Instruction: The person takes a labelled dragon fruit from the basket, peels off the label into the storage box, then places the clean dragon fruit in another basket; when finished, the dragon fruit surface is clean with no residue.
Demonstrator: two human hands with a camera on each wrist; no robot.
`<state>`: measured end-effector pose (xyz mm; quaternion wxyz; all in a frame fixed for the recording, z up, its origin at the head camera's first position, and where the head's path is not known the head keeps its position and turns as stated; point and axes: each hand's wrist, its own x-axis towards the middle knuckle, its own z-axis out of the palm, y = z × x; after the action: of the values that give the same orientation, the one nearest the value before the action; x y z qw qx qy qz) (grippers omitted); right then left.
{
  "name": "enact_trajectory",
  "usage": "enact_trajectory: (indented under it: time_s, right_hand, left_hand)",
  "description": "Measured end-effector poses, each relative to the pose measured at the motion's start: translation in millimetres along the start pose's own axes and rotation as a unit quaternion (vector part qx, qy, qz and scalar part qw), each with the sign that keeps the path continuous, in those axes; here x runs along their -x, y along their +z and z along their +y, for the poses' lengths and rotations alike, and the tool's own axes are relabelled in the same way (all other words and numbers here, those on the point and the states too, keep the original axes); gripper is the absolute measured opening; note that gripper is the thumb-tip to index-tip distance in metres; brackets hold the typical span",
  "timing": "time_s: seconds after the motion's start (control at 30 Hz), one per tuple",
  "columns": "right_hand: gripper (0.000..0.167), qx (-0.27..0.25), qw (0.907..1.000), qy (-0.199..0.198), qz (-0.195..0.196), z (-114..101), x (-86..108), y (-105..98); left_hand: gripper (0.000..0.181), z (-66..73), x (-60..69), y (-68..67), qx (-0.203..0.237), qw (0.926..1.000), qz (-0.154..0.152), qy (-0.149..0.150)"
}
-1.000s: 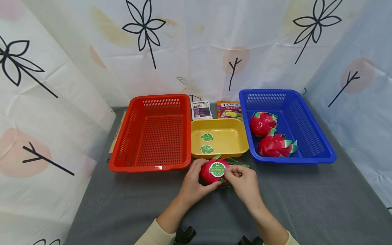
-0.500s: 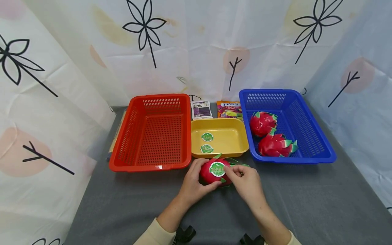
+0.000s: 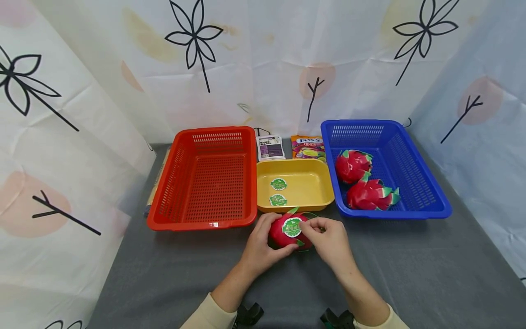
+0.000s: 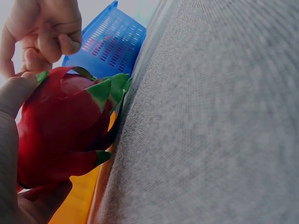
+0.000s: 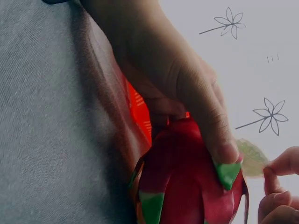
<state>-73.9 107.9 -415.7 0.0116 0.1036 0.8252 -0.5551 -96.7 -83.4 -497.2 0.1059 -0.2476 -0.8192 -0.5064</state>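
In the head view my left hand [image 3: 260,242] grips a red dragon fruit [image 3: 278,235] with green-tipped scales, fingers over its far side and thumb along the near side. A round green-and-white sticker [image 3: 291,227] faces up at the fruit. My right hand [image 3: 330,242] pinches the sticker's right edge between thumb and forefinger. From the right wrist, the sticker [image 5: 252,157] stands out past the fruit [image 5: 187,186], its edge between the fingertips; how much of it touches the skin I cannot tell. The left wrist view shows the fruit [image 4: 60,126] close up, the sticker hidden.
Behind the hands stands a yellow tray [image 3: 308,183] with two more stickers [image 3: 278,184]. A red basket [image 3: 209,226] is on the left. The blue basket [image 3: 415,214] on the right holds two dragon fruits [image 3: 370,195]. Two packets [image 3: 308,147] lie behind the tray.
My right hand has turned slightly, and the fruit's green leaf tips at the right are now covered by it. The left hand, fruit and sticker stay almost in place.
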Motion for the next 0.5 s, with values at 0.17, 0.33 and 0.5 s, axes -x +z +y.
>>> enact_trajectory:
  time_s: [0.17,0.33,0.5]
  right_hand:
    - [0.019,-0.043,0.999,-0.014,0.001,-11,2.0,-6]
    - [0.021,-0.097,0.9946,-0.032,-0.015,-23,0.0,-13]
    - [0.024,-0.14,0.9886,-0.051,-0.021,-28,-8.5,-18]
  left_hand:
    - [0.072,-0.7,0.1,-0.5,0.001,1.0,0.005,-0.007]
    - [0.072,-0.8,-0.1,-1.2,0.0,0.9999,0.01,-0.006]
    - [0.072,-0.5,0.7,-0.6,0.025,0.9994,0.02,-0.01]
